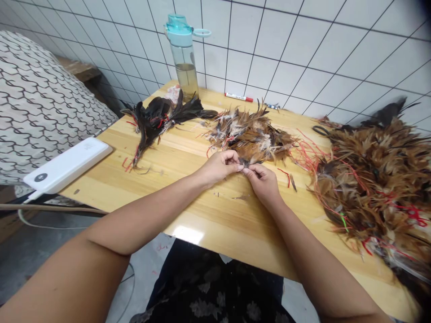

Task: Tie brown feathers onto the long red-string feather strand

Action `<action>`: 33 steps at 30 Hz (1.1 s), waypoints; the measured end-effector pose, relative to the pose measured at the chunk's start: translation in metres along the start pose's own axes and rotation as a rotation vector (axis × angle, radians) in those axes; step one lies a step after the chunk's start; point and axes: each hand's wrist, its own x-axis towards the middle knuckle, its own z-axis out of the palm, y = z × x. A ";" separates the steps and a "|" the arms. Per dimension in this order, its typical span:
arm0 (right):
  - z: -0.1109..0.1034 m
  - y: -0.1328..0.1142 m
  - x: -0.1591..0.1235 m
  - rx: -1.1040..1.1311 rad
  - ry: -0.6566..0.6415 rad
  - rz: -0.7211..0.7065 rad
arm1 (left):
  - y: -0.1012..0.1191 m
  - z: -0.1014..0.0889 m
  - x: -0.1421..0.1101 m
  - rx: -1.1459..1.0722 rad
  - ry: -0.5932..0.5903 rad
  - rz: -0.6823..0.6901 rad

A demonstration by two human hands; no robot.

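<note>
My left hand (pixel 220 168) and my right hand (pixel 263 181) meet over the middle of the wooden table, fingertips pinched close together. Between them is a small dark feather (pixel 249 162), gripped from both sides; whether it is one feather or a small tuft I cannot make out. Just beyond my fingers spreads a loose pile of brown feathers (pixel 252 132) with red threads in it. To the right of my right hand lie a short red thread (pixel 286 175) and a single loose feather (pixel 293 183).
A large heap of brown feathers (pixel 377 170) with tangled red threads (pixel 311 152) covers the right side. Black feathers (pixel 155 119) lie back left, near a water bottle (pixel 185 58). A red marker (pixel 239 97) lies by the tiled wall. A white power bank (pixel 69 163) sits at the left edge.
</note>
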 end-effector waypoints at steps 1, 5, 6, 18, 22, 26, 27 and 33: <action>0.000 -0.001 0.000 0.013 -0.007 0.006 | -0.001 0.000 0.000 -0.006 -0.003 0.002; -0.001 -0.002 0.000 0.043 -0.032 0.026 | -0.002 -0.001 0.001 -0.053 -0.034 -0.017; -0.001 -0.002 0.000 0.039 -0.039 0.023 | -0.002 -0.001 0.001 -0.071 -0.045 -0.027; 0.001 0.002 0.000 -0.086 -0.070 -0.125 | -0.009 -0.002 0.004 -0.159 -0.100 -0.043; 0.001 0.002 -0.001 0.009 -0.089 -0.042 | -0.011 -0.003 0.005 -0.169 -0.089 -0.048; 0.001 0.002 0.000 0.100 -0.112 0.038 | -0.009 -0.003 0.004 -0.148 -0.072 -0.045; 0.000 0.002 0.000 0.106 -0.117 0.040 | -0.008 -0.002 0.004 -0.145 -0.070 -0.044; -0.003 0.002 0.001 0.094 -0.066 0.026 | -0.001 0.001 0.002 -0.103 -0.088 -0.020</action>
